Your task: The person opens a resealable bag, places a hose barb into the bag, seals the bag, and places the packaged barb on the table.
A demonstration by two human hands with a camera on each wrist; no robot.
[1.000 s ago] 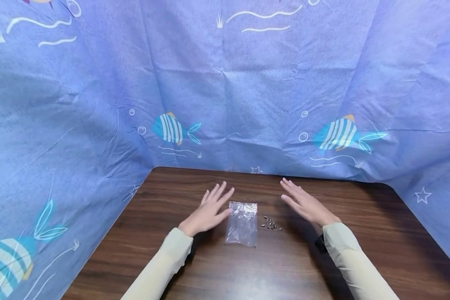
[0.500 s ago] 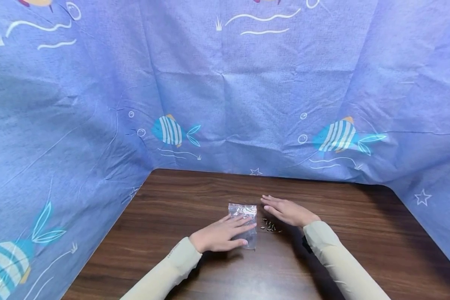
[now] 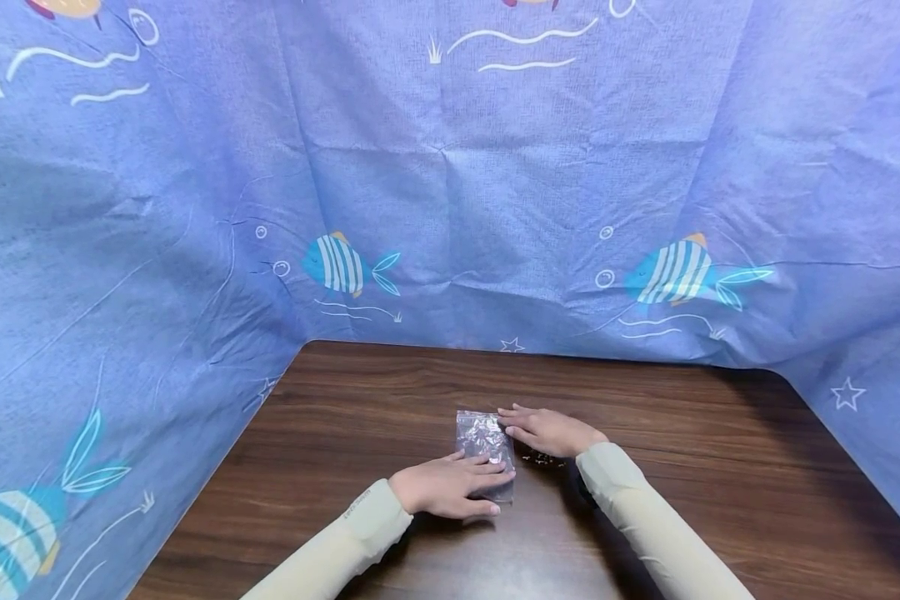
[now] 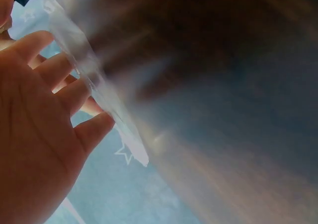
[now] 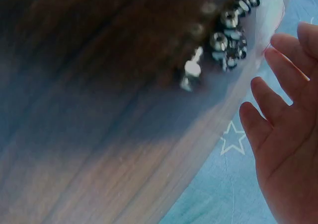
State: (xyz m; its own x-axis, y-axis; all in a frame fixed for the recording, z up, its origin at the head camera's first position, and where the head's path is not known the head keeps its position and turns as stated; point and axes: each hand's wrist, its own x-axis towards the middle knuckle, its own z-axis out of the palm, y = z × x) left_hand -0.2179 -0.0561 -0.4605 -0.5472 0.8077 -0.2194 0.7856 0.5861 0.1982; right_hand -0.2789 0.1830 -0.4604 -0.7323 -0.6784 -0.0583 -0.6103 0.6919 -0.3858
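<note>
A clear zip-lock bag lies flat on the brown table, its zip edge away from me. My left hand lies across the bag's near part with its fingers spread; in the left wrist view the fingertips meet the bag. From the right, my right hand reaches over to the bag's upper right corner, fingers nearly straight. Beneath that palm sits a small heap of shiny metal pieces, partly hidden. The right wrist view shows these metal pieces close to the fingertips, like small screws or fittings.
The wooden table has a rounded far right corner. Blue cloth with fish prints hangs behind it and along both sides. Light sleeves cover both forearms.
My left hand has come right and nearer to me, onto the bag. My right hand has moved left and lower, over the metal pieces to the bag's corner.
</note>
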